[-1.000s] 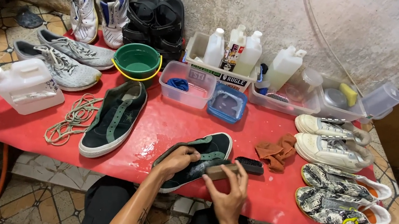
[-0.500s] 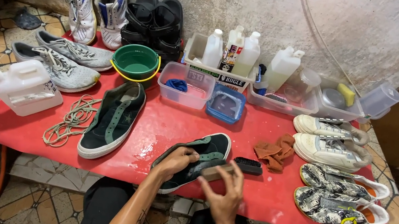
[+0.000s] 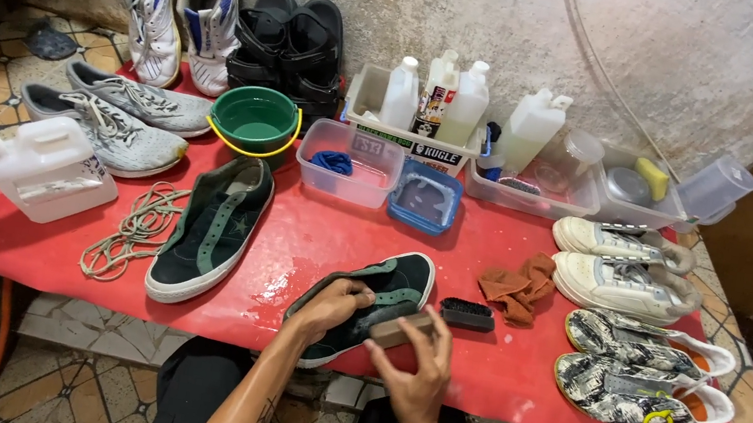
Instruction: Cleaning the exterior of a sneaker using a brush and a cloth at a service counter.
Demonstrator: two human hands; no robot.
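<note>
A dark green suede sneaker (image 3: 390,287) lies on its side near the front edge of the red table (image 3: 315,232). My left hand (image 3: 329,305) grips its middle and holds it down. My right hand (image 3: 417,374) holds a small wooden-backed brush (image 3: 401,329) against the shoe's side. The matching green sneaker (image 3: 215,226) lies flat to the left, laces out. A coil of beige laces (image 3: 133,228) rests beside it.
A second black brush (image 3: 467,314) and a brown rag (image 3: 515,286) lie right of the shoe. A green bucket (image 3: 255,120), clear tubs (image 3: 350,163), bottles (image 3: 465,104), a white jug (image 3: 44,168) and several other pairs of shoes ring the table.
My right hand has slid the brush a little along the sneaker's side. My left hand keeps its grip on the shoe.
</note>
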